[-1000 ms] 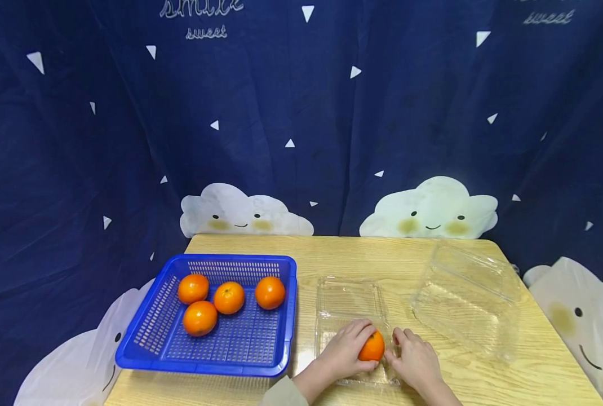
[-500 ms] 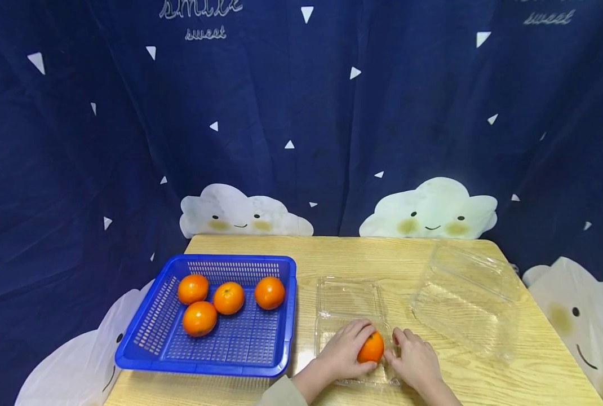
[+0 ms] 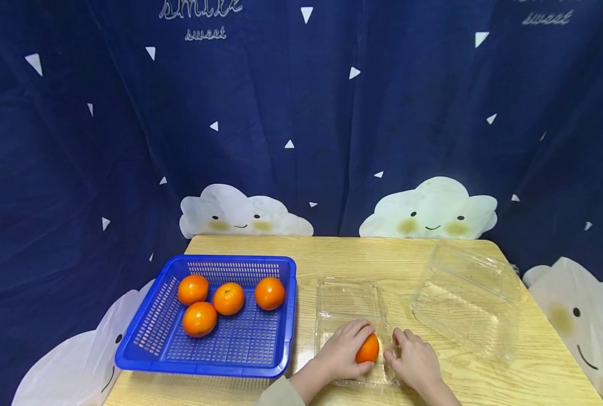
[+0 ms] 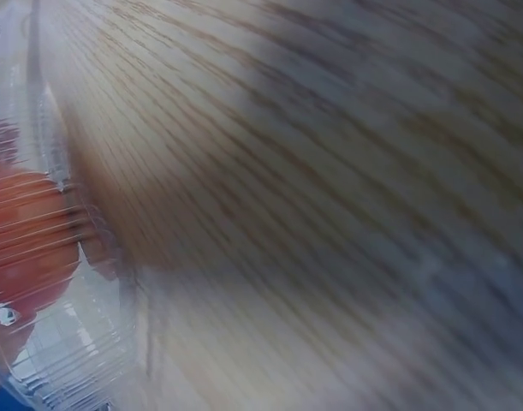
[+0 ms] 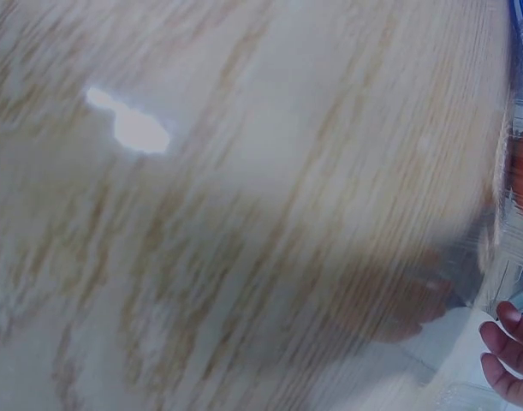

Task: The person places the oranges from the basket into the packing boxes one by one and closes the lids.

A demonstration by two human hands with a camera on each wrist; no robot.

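Plastic clamshell point(image 3: 349, 297), clear and lying open; the orange point(image 3: 369, 348) is in its near half, behind the ribbed wall in the left wrist view. Expect it firm, fairly dense, smooth enough to slip: take it round the widest part, light squeeze. Clamshell looks light and flimsy, could crease; brace it at the rim. Your left hand point(image 3: 343, 351) is curled round the orange, fingers on the far side, thumb on the near. Your right hand point(image 3: 415, 361) has bent fingers at the right rim; can't tell whether they pinch it.
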